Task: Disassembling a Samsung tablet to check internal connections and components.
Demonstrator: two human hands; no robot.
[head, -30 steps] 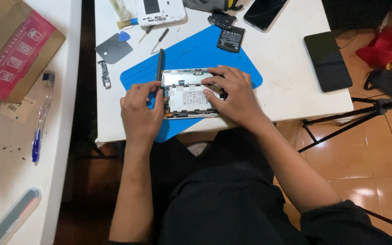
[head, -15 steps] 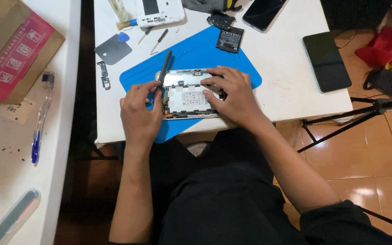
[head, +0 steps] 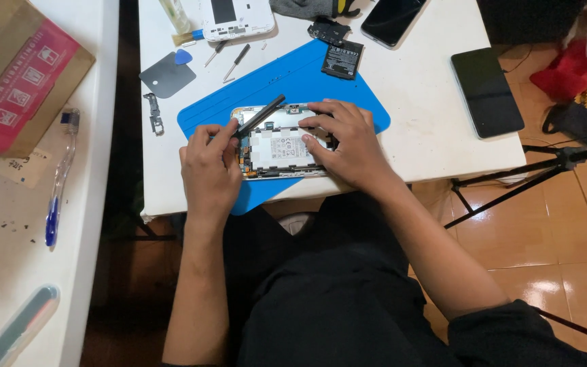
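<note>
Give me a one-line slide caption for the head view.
Left hand works a black pry tool into an opened tablet on a blue mat while the right hand steadies it.

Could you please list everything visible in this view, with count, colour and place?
Opened tablet: 1, silver frame with white battery, on the blue mat.
Blue mat: 1, blue, on the white table.
Black tool: 1, black, in the left hand, tip over the tablet.
Back cover: 1, white, table's far edge.
Small battery: 1, black, at the mat's far edge.
Phones: 2, black, one at the far edge, one on the right.
Cardboard box: 1, brown and red, left table.
Toothbrush: 1, blue and clear, left table.
Left hand: 1, gripping the tool.
Right hand: 1, pressing on the tablet.
</note>
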